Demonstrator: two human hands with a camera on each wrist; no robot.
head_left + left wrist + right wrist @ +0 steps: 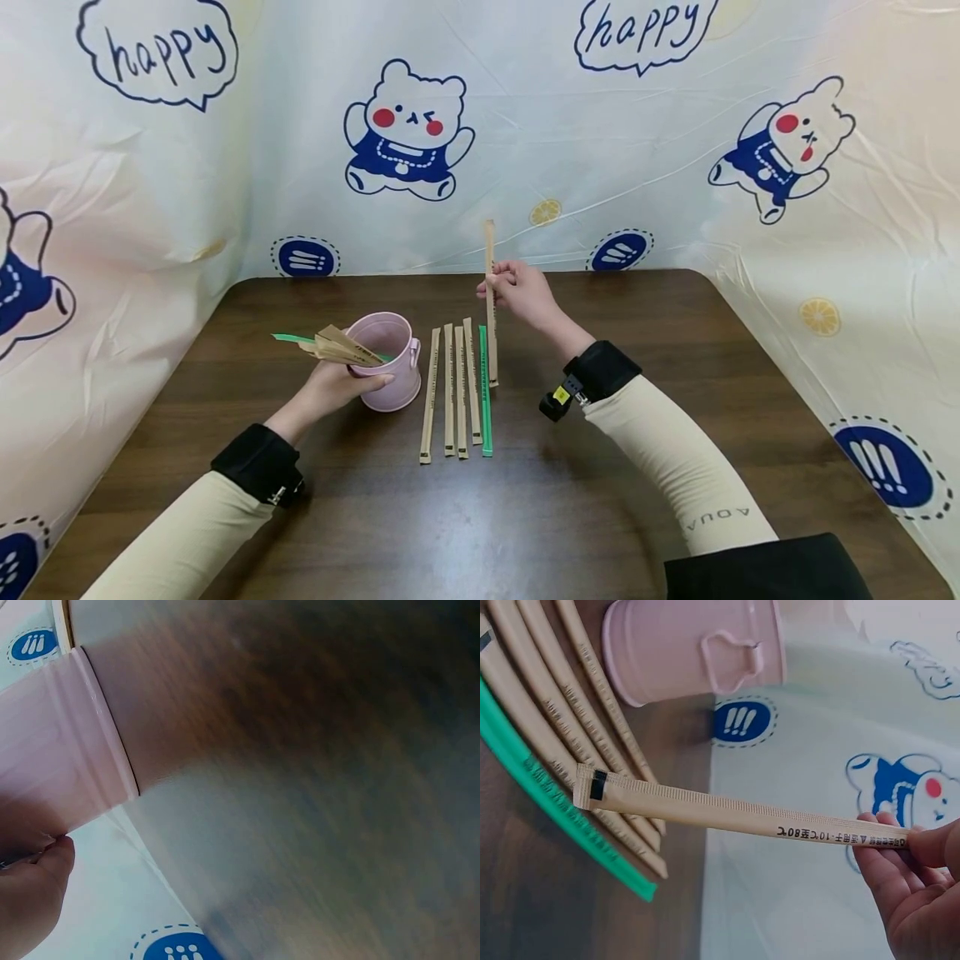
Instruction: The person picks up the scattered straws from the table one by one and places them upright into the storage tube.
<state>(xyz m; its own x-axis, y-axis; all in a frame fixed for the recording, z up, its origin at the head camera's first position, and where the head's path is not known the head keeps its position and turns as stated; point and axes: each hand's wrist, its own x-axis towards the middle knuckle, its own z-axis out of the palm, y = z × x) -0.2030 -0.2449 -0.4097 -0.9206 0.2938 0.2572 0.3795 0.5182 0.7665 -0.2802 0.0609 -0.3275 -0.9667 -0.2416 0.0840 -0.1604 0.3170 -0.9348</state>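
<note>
My left hand [341, 385] grips a pink metal bucket [393, 387] by its left side, the thumb across its front. A bundle of tan paper-wrapped straws [341, 346] and a green one [292, 337] leans out over the bucket's left rim; their lower ends are hidden inside. To the right, my right hand [525, 292] pinches one tan paper-wrapped straw [727, 810] between thumb and fingers near one end. Its other end points down toward a row of several tan wrapped straws [449, 392] and a green wrapped straw [485, 392] lying side by side on the table.
The brown wooden table [360, 517] is bordered at the back by a pale cloth [525, 125] printed with bears. The bucket's small side handle [712, 664] faces the straw row. A black band with a small camera [558, 400] sits on the right wrist.
</note>
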